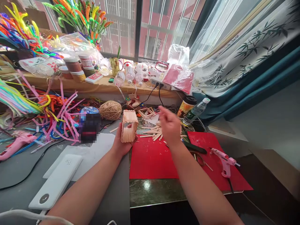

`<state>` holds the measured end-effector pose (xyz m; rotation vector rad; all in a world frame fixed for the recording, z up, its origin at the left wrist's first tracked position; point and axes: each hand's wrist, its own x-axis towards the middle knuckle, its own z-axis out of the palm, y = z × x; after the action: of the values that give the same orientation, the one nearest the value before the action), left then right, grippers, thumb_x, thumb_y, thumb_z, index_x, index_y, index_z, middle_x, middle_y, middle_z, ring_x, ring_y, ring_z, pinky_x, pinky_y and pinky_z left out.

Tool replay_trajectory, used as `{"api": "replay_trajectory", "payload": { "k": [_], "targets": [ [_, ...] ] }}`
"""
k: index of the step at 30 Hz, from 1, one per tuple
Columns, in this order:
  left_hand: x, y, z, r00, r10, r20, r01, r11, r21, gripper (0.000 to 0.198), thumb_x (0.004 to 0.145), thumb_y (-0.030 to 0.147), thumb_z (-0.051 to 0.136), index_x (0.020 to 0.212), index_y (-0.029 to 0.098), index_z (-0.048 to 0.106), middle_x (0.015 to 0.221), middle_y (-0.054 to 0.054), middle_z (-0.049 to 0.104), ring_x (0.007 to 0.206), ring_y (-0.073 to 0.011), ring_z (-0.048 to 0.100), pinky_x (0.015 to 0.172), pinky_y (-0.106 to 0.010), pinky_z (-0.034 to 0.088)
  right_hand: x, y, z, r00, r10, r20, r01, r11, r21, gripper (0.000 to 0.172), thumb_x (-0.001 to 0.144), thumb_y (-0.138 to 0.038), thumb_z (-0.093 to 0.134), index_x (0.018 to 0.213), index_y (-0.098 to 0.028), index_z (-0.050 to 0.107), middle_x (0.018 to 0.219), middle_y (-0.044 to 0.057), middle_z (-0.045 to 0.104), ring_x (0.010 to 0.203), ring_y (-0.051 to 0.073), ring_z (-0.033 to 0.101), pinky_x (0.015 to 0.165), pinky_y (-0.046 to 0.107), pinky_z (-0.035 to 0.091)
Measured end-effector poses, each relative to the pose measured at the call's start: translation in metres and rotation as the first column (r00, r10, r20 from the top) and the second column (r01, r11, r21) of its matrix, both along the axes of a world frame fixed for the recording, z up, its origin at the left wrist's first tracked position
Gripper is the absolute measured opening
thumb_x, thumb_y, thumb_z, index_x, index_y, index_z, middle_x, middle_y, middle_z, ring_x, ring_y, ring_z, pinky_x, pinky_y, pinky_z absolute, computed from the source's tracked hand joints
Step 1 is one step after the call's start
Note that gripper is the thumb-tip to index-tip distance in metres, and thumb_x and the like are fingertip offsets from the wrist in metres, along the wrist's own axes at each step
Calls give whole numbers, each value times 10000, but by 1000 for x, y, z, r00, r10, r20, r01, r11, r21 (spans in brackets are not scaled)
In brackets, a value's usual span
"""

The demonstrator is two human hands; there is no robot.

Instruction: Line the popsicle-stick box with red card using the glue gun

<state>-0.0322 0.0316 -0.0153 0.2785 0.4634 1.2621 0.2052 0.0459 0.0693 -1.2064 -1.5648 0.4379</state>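
My left hand (124, 147) grips the box (129, 117) of wooden sticks, held up above the counter (154, 193) in front of the twine (110, 110). My right hand (170, 126), fingers partly curled, hovers by the loose sticks (156, 133) at the red sheet's (152, 159) far edge; I cannot tell whether it pinches anything.

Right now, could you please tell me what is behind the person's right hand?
Behind the right hand, loose wooden sticks show, mostly to its left, and a lidded cup stands farther back to its right. Whatever lies directly behind the hand is covered.
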Motion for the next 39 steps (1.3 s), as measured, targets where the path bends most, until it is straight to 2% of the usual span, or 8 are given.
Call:
{"api": "replay_trajectory", "payload": {
  "k": [2,5,7,10,13,20,30,39],
  "targets": [
    [1,-2,2,999,13,-40,-13,1000,-3,541,944,690,656,1166,198,697,954,-56,761,730,-170,729,691,-304,644,-22,7,-18,993,98,-59,-110,960,-257,397,854,-451,803,1170,-211,811,589,-26,601,608,192,542,632,314,428],
    [5,-2,4,997,43,-71,-43,999,-2,511,944,632,704,1258,229,695,1045,-49,785,779,-180,748,635,-273,625,-38,-2,-39,984,98,-149,-142,938,-317,271,844,-478,801,872,-209,783,563,-55,492,571,153,441,590,290,357],
    [9,-1,5,988,102,-114,-98,994,38,521,951,599,718,1337,250,682,1187,-53,785,912,-192,765,692,-262,632,-39,-14,-47,963,86,-254,-171,926,-337,368,902,-562,725,800,-210,702,593,-59,462,563,136,403,565,278,339],
    [16,2,1,928,242,-282,-206,967,152,585,937,599,739,1386,232,664,1329,-80,747,1084,-230,745,820,-289,639,-38,-28,-52,896,90,-434,-271,887,-374,450,912,-656,672,993,-213,675,637,-79,461,504,114,352,498,263,323],
    [20,3,-7,868,299,-397,-236,951,200,637,870,583,821,1349,195,660,1253,-104,753,1027,-247,744,797,-311,632,-44,-36,-59,809,84,-582,-369,843,-391,593,800,-646,796,1181,-226,623,696,-94,489,462,88,312,440,244,306],
    [19,0,-15,828,342,-445,-267,938,223,593,810,477,910,1273,263,607,1181,-22,728,990,-184,720,748,-238,587,-44,-52,-87,641,-61,-765,-375,845,-382,398,897,-615,622,1027,-239,617,781,-44,527,553,105,443,504,236,415],
    [33,-15,-4,875,-23,-483,118,979,166,682,773,436,932,1338,213,622,1294,-133,758,1156,-326,744,989,-460,612,-22,-78,-82,685,-20,-729,-341,875,-344,552,843,-590,824,1251,-239,706,844,-5,656,705,158,580,599,262,474],
    [33,-22,-1,661,147,-736,159,931,329,733,678,399,982,1291,251,607,1274,-74,700,1190,-291,662,981,-374,547,-1,-81,-100,777,-76,-625,-226,893,-389,460,981,-662,594,1092,-230,704,809,9,651,644,170,564,611,298,492]
  ]
}}
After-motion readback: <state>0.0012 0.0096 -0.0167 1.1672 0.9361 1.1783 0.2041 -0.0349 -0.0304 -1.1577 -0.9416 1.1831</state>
